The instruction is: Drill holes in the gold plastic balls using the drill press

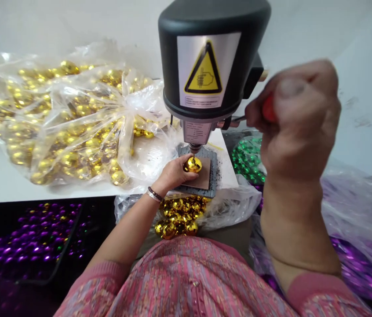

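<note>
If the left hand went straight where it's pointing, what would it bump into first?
Probably the gold ball, which the left hand is holding. The drill bit seems to meet the ball's top, but depth is unclear.

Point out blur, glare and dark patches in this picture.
Head view: the right hand is blurred, most clearly around its thumb; head view: white glare streaks the clear plastic bag; head view, lower left: the purple balls sit in deep shadow, dotted with bright glints.

Bag (70, 127) left of drill press (210, 66), ball (193, 165) beneath
</note>
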Tool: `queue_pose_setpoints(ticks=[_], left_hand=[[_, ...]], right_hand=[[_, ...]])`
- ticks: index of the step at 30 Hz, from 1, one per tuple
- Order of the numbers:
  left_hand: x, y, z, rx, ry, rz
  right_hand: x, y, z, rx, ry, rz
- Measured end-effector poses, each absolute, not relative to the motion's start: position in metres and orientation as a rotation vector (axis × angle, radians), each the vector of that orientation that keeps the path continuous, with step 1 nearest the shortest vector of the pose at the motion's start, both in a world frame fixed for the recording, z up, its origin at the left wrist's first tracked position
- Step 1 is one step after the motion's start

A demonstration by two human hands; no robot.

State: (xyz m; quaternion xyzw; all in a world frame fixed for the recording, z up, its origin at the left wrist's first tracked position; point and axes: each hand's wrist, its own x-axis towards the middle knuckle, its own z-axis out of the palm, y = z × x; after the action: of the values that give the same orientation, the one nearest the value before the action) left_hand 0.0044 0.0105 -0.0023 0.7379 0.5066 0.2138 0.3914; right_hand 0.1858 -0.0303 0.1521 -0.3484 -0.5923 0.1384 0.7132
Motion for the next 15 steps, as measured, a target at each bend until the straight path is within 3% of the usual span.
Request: queue_pose_setpoints(ticks=[15], left_hand=[[0.003,0.01,0.001,1.881,1.265,0.54]], right_hand=[[0.196,-0.065,0.104,-0.911,-1.681,0.065]])
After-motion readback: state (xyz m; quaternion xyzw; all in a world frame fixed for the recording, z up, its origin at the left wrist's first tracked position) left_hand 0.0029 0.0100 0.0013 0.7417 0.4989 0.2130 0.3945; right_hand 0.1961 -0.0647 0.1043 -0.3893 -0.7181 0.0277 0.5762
